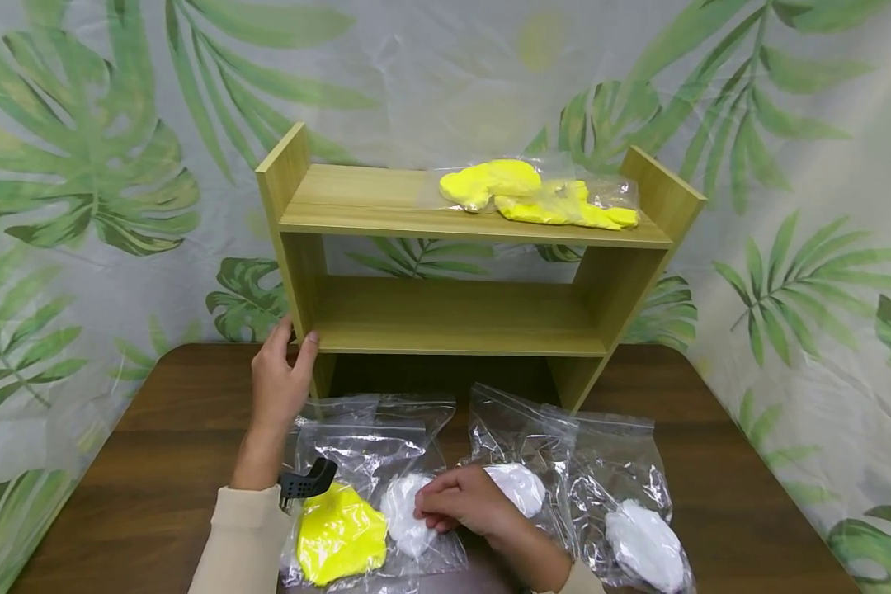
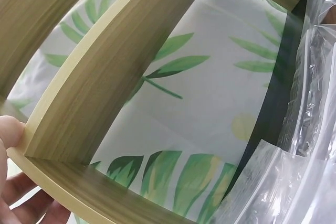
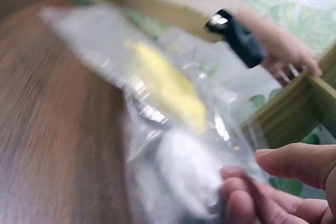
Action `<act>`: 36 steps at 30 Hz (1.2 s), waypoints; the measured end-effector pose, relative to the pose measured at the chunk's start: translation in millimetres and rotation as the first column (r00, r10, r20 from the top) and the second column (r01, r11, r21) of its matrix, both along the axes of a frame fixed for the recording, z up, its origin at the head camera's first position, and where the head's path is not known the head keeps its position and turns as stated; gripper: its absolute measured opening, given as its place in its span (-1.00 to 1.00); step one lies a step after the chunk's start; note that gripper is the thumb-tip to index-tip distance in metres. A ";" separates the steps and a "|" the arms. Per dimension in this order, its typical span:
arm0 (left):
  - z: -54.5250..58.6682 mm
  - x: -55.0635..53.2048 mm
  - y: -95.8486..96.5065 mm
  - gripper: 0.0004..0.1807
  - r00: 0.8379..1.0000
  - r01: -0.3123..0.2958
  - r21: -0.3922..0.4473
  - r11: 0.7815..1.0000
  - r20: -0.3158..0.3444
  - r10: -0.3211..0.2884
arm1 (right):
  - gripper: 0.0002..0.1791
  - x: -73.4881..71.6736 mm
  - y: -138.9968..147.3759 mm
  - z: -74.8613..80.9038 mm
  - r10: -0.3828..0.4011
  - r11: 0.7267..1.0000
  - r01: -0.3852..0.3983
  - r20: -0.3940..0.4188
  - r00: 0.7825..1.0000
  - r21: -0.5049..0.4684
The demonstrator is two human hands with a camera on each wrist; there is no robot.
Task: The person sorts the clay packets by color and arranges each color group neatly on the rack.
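Observation:
My left hand [image 1: 280,381] grips the left side panel of a small wooden shelf [image 1: 453,342], thumb on the front edge and fingers behind it. In the left wrist view the thumb [image 2: 10,131] rests by the corner where a shelf board meets the side. My right hand [image 1: 466,502] hovers with loosely bent fingers over a clear zip bag holding a white lump [image 1: 407,516]. The right wrist view is blurred; thumb and fingertips stand apart there, with no thing seen between them. Beside this bag lies a bagged yellow lump [image 1: 341,535].
Two more bags, with a white lump [image 1: 518,488] and another white lump [image 1: 644,544], lie to the right on the brown table [image 1: 742,495]. On the shelf's top board are two bagged yellow lumps [image 1: 501,181]. A leaf-patterned cloth [image 1: 445,74] hangs behind.

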State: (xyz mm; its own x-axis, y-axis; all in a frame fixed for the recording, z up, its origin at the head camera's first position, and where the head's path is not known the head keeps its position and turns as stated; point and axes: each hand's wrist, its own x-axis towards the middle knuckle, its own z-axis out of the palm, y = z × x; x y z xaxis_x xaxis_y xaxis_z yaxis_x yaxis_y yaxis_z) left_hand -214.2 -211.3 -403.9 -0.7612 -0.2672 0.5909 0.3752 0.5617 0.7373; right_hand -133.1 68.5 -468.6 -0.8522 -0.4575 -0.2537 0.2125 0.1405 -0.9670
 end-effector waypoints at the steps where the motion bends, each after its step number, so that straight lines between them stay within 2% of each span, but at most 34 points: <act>1: -0.1 0.1 -0.4 -0.56 1.000 -0.002 0.001 1.000 0.002 0.002 | -0.78 0.0 -1.1 -0.9 -0.009 1.000 0.010 -0.017 1.000 0.017; 11: -0.5 -0.4 -0.5 -0.55 1.000 0.016 0.017 1.000 0.005 -0.017 | -0.79 -3.6 -1.9 -7.8 -0.049 0.998 0.050 -0.056 0.997 0.027; 20: -1.8 -1.4 -0.5 -0.54 1.000 0.007 0.009 1.000 0.015 -0.007 | -0.77 -8.2 5.2 2.8 -0.099 0.995 0.098 -0.043 0.994 -0.005; 26: 0.2 -0.5 0.2 -0.54 1.000 0.014 0.018 1.000 0.004 -0.014 | -0.79 -12.5 11.4 7.8 -0.122 0.991 0.122 0.010 0.993 -0.054; 32: 1.6 -0.6 0.8 -0.54 1.000 0.002 0.023 1.000 -0.003 -0.002 | -0.77 -15.3 15.5 8.5 -0.186 0.981 0.189 0.065 0.980 -0.051; 36: 0.9 -0.3 0.9 -0.54 1.000 -0.002 0.021 1.000 0.011 0.002 | -0.72 -17.4 17.7 7.5 -0.195 0.976 0.205 0.123 0.973 -0.076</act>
State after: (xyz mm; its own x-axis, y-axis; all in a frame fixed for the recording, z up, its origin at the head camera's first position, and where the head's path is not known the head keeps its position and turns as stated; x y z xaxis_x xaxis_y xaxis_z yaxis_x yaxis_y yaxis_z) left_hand -214.5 -210.3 -403.0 -0.7670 -0.2806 0.5771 0.3663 0.5469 0.7528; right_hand -150.6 86.2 -461.1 -0.8965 -0.3053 -0.3210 0.3371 0.0000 -0.9415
